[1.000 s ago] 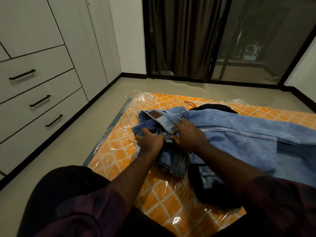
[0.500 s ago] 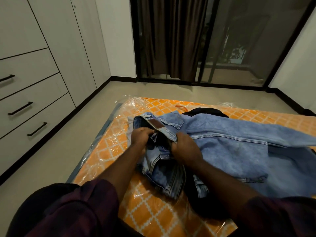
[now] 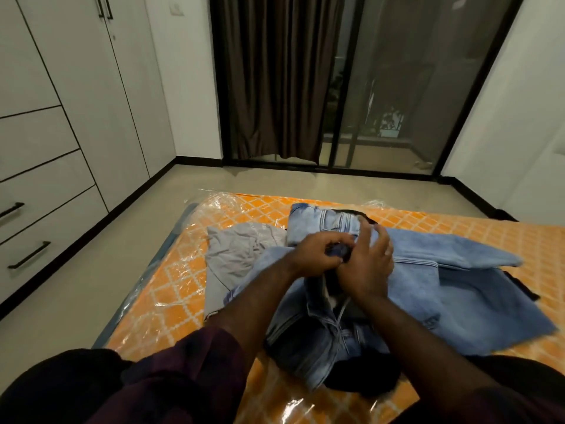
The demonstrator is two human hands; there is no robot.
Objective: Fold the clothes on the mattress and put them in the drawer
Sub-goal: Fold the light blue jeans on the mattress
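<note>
Jeans (image 3: 324,335): faded blue denim, seams worn pale, bunched over a dark garment (image 3: 363,381) near the mattress's front edge. Left hand (image 3: 318,258) gripped a dark fold of denim in curled fingers; right hand (image 3: 367,267) lay against it, fingers loosely spread, so whether it held cloth I could not tell. Light blue denim piece (image 3: 452,286): spread to the right. Grey shirt (image 3: 241,252): crumpled, left of the hands. Mattress (image 3: 171,289): orange lattice print under clear plastic, on a pale floor (image 3: 91,286). Drawers (image 3: 42,228): white, black handles, closed, along the left wall. Brown curtain (image 3: 275,78) beside glass sliding doors (image 3: 406,87) behind.
</note>
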